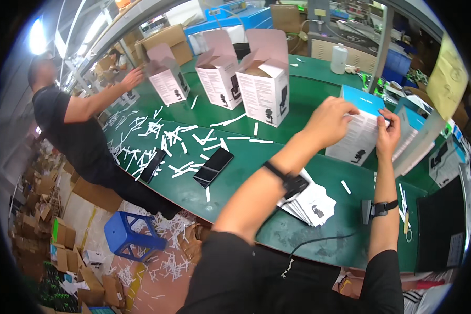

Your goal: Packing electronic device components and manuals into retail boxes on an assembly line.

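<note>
A white carton with a blue top [357, 137] stands upright on the green table [235, 193] in front of me. My left hand [328, 121] is at its upper left edge, fingers curled together; whatever lies between the fingertips is hidden. My right hand [388, 130] grips the carton's upper right edge between thumb and fingers. Under my left forearm lies a fanned stack of white printed leaflets [311, 204]. Three similar cartons stand with their lids up: a near one [264, 97], a middle one [220, 86] and a far one [168, 81].
Many white paper strips [167, 137] litter the table around a black phone-like slab [213, 167] and another dark slab [153, 165]. More blue-topped cartons [411, 128] stand at right, near a black panel [439, 227]. A person [70, 112] reaches toward the far carton. A blue stool [133, 235] stands below.
</note>
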A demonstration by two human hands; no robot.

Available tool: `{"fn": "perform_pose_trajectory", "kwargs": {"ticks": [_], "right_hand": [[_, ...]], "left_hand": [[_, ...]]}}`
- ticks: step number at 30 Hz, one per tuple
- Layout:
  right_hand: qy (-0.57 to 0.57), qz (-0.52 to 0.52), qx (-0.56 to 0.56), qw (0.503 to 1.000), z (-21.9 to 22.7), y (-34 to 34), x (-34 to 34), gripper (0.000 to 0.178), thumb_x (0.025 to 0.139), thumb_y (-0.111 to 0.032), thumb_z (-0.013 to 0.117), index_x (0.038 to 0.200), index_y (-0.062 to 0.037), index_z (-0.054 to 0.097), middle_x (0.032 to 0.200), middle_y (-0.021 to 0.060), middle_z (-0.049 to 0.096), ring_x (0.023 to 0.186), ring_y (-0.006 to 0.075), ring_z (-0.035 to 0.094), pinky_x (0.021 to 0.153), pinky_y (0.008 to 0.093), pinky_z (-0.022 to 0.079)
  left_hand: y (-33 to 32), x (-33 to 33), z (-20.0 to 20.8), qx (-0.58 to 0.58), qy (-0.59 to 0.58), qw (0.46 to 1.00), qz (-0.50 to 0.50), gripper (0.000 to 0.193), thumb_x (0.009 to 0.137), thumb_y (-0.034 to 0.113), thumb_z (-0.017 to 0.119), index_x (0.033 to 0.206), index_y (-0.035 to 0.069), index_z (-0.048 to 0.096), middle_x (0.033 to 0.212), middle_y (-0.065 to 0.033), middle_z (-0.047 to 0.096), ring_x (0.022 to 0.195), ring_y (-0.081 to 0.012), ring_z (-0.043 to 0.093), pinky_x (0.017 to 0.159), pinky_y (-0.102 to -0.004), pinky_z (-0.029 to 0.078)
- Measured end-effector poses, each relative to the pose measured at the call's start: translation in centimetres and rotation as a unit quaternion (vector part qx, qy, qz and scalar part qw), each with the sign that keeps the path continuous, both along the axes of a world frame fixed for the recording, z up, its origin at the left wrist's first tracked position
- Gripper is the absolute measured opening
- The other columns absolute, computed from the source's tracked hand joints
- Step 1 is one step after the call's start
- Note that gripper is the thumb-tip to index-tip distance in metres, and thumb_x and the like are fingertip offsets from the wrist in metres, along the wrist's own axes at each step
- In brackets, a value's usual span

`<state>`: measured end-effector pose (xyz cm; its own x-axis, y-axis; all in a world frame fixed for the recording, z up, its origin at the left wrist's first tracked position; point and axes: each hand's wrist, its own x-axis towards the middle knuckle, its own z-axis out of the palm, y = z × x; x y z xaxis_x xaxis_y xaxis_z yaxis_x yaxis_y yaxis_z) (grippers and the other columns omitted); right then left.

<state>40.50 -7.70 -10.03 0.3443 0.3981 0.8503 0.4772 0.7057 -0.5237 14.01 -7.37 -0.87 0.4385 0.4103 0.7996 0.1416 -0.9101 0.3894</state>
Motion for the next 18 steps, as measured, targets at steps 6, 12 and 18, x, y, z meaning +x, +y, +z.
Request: {"fn": "perform_pose_trajectory", "kwargs": {"ticks": [6,12,18], "right_hand": [[-0.253,-0.311,0.004,0.916,3.6,-7.8,-3.4,0.045,0.088,-0.002,0.069,0.131,-0.001,0.055,0.128,0.0189,0.061,0.119,0.0357,0.058,0.108,0.0416,0.042],[-0.326,-0.08,-0.058,0.94,-3.7,-10.3,-4.7,0.028,0.084,0.007,0.062,0.111,-0.0014,0.062,0.101,0.0147,0.065,0.092,0.0336,0.064,0.08,0.0428,0.052],[-0.24,0.117,-0.361,0.894,-6.1,-8.7,-9.8,0.022,0.082,0.005,0.062,0.101,-0.0041,0.068,0.089,0.0105,0.065,0.081,0.0283,0.064,0.074,0.039,0.05]], "left_hand": [[-20.1,-18.9,-4.2,0.013,0.114,0.993,-0.042,0.028,0.066,-0.008,0.066,0.091,0.002,0.074,0.076,-0.0107,0.065,0.067,-0.0253,0.061,0.061,-0.0376,0.049],[-41.1,-39.2,-32.8,-0.559,0.276,0.654,0.428,0.034,0.09,0.014,0.063,0.122,0.003,0.067,0.116,-0.019,0.068,0.109,-0.0408,0.063,0.095,-0.0442,0.05],[-40.9,-36.1,-35.7,-0.674,0.22,0.534,0.461,0.035,0.09,0.016,0.063,0.123,0.003,0.067,0.118,-0.0194,0.068,0.11,-0.041,0.063,0.095,-0.0446,0.05]]}}
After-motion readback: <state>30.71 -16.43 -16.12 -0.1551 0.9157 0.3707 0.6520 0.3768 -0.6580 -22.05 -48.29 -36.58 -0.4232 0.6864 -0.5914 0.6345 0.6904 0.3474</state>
